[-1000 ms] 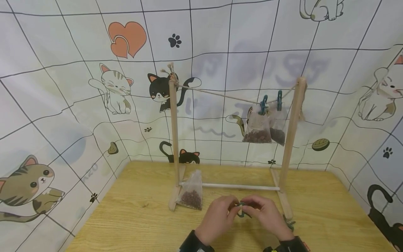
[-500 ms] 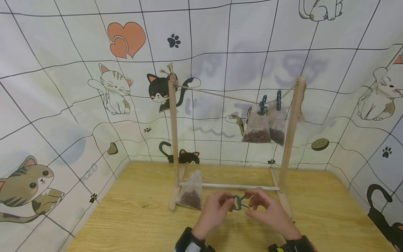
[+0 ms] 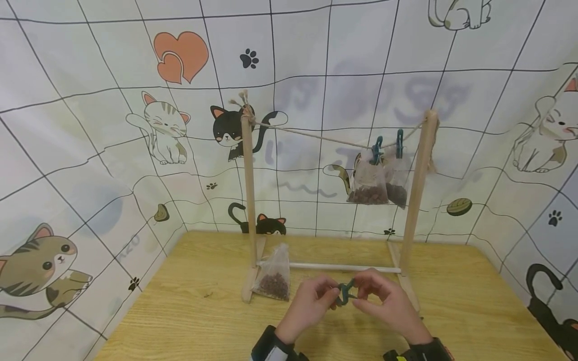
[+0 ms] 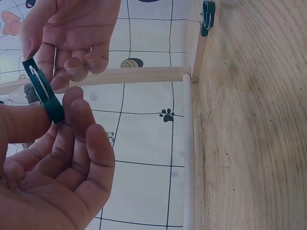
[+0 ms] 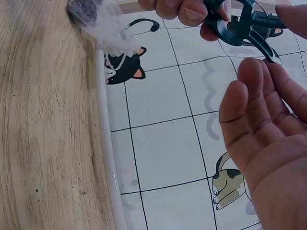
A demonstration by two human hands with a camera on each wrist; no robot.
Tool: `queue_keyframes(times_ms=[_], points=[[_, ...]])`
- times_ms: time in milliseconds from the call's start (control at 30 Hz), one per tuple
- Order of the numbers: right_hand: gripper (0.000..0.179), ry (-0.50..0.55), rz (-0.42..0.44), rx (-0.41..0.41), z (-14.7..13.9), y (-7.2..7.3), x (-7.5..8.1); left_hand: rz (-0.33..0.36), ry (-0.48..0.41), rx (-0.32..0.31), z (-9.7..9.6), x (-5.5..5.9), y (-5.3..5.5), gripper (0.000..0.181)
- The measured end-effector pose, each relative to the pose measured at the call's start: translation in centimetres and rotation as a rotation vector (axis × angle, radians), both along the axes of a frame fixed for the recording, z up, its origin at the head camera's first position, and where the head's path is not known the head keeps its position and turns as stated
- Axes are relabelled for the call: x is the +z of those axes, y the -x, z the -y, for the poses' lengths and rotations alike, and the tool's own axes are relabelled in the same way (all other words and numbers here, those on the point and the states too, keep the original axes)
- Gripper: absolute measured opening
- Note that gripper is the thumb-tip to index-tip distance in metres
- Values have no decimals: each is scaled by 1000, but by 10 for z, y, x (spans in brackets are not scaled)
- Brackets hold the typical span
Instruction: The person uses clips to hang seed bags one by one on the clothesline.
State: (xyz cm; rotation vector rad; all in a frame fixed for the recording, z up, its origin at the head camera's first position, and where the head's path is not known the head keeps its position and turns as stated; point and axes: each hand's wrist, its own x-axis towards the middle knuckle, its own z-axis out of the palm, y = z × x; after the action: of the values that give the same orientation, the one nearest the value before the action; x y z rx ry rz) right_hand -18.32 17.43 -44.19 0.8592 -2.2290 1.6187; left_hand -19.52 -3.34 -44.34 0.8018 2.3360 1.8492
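Note:
Low over the table, my left hand [image 3: 308, 302] pinches one end of a dark green clothespin [image 3: 344, 293] between thumb and fingers. At its other end, my right hand [image 3: 385, 302] has the thumb on one handle and a finger on the other, as the right wrist view shows; its remaining fingers are loosely bent. The handles stand apart in a V towards my right palm. A clear bag of reddish-brown bits [image 3: 273, 283] leans at the left foot of a wooden stand [image 3: 249, 195]. Two similar bags [image 3: 368, 190] hang from the stand's cord by clothespins [image 3: 377, 150].
The cord [image 3: 311, 134] sags between the two posts. A white crossbar [image 3: 334, 266] joins their feet just beyond my hands. Another green clothespin [image 4: 207, 18] lies by the right foot, mostly hidden in the head view. A cat-print cloth [image 3: 298, 210] backs the wooden table [image 3: 189, 301].
The clothespin has been turned so its handles point right. My right fingers have spread onto the handles, and that hand has shifted slightly right. The bags have stayed put.

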Motion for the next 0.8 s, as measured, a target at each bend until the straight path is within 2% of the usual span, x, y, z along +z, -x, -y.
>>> queue_keyframes(times_ms=[100,200,333,433,500,600,700,800], points=[[35,10,-35,1,0,0,1,-12,27,-4,1,-3,2,19],[29,1,-51,-21,1,-1,0,-102,126,62,6,-5,6,22],[22,-27,1,-83,1,-2,-1,-302,304,285,19,-7,16,21],[19,-50,42,-145,1,-2,-3,-385,398,468,34,-9,27,23],[17,-62,52,-183,1,-1,-4,-402,457,572,43,-12,36,28],[14,-67,45,-238,1,0,-4,-382,521,682,55,-15,50,36],[13,-56,35,-279,1,1,-5,-366,553,722,63,-19,62,42],[12,-40,37,-297,0,1,-5,-361,566,713,69,-24,72,45]])
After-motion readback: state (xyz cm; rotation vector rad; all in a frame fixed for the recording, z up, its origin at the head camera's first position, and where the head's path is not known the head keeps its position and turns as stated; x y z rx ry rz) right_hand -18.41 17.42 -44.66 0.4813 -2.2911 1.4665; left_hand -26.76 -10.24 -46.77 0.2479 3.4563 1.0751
